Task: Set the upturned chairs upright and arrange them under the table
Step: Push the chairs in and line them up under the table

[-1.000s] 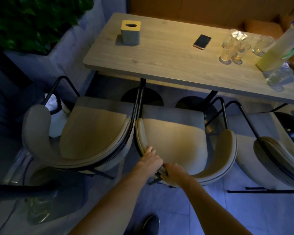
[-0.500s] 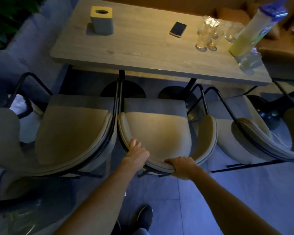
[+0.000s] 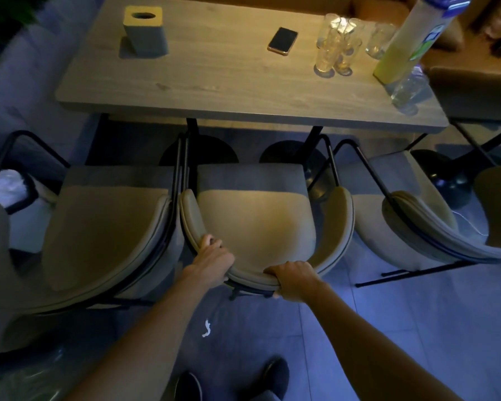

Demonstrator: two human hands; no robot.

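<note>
– Middle chair (image 3: 258, 221), where does it stand?
– Upright on the floor (image 3: 417, 328), with its seat pointing away from the fingers toward the counter (image 3: 229, 82). The seat front lies close to the counter's near edge. The steep angle does not show whether it reaches under the top.
– And the hands?
– Both are on the curved backrest. The left hand (image 3: 211, 261) grips the rim at its left bend, fingers (image 3: 207, 241) curled over the top. The right hand (image 3: 294, 280) grips the rear of the rim, fingers wrapped over the edge and what looks like the thumb underneath, though the light is dim there.
– What is beside it?
– Left of the fingers the left chair (image 3: 99, 227) stands upright, its arm touching the middle chair's. To their right, the right chair (image 3: 417, 227) stands a little apart, turned at an angle.
– On the counter?
– Far beyond the fingers and to the left is a tissue box (image 3: 145, 30). A phone (image 3: 282, 41) lies flat straight ahead. Further right is a cluster of glasses (image 3: 336, 44), then a tall bottle (image 3: 402, 44) of yellow liquid.
– Nearer than the fingers?
– A white scrap (image 3: 206, 328) lies on the floor, and two dark shoes (image 3: 272, 377) are below it.
</note>
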